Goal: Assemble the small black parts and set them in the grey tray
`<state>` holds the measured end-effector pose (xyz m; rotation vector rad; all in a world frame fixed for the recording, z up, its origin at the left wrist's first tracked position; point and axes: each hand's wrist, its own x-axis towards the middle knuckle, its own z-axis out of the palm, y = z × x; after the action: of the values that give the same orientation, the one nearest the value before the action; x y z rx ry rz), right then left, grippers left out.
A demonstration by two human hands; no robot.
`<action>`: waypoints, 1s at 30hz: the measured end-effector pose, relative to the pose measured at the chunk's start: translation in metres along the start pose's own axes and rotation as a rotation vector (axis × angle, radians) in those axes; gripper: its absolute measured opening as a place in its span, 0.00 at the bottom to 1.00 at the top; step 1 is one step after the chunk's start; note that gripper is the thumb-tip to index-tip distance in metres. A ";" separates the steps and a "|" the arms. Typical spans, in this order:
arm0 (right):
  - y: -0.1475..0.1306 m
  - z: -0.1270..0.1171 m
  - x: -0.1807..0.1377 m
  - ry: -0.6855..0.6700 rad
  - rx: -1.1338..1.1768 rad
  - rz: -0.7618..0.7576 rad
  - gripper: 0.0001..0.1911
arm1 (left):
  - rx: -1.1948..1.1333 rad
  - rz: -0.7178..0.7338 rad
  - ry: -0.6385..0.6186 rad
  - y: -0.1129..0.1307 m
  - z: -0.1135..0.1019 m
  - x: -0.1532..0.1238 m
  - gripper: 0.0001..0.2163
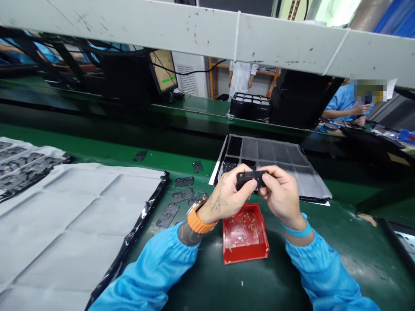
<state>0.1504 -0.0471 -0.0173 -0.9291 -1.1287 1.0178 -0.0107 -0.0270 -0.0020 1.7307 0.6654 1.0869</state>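
Between my two hands I hold a small flat black plastic part (pixel 247 176) with yellow marks near its ends. My left hand (pixel 231 190) pinches its left end, thumb along the lower edge. At its right end, the thumb and fingers of my right hand (pixel 281 190) are closed on it. Beneath my hands stands a red bin (pixel 245 235) with many tiny pale pieces scattered inside. Several similar black plates, one of them a loose plate (pixel 167 215), lie on the green table left of my left wrist.
Behind my hands lies a compartmented tray (pixel 272 157) lined with grey sheet, black parts in its left cells. A larger lined tray (pixel 84 216) fills the left side, beside a tray of black parts (pixel 24 162). Overhead runs a white beam (pixel 207 32). A co-worker (pixel 345 103) sits far right.
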 end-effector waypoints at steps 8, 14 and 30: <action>0.002 0.000 -0.001 0.017 0.005 -0.011 0.11 | -0.003 0.000 -0.004 0.000 0.001 -0.001 0.09; 0.006 0.002 -0.001 0.097 0.035 -0.075 0.08 | 0.038 0.023 -0.042 -0.001 0.004 -0.001 0.09; 0.007 0.002 0.000 0.106 -0.011 -0.038 0.10 | -0.243 -0.204 0.176 -0.006 0.006 0.003 0.08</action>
<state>0.1471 -0.0445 -0.0234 -0.9566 -1.0602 0.9217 -0.0035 -0.0247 -0.0073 1.3407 0.7677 1.1335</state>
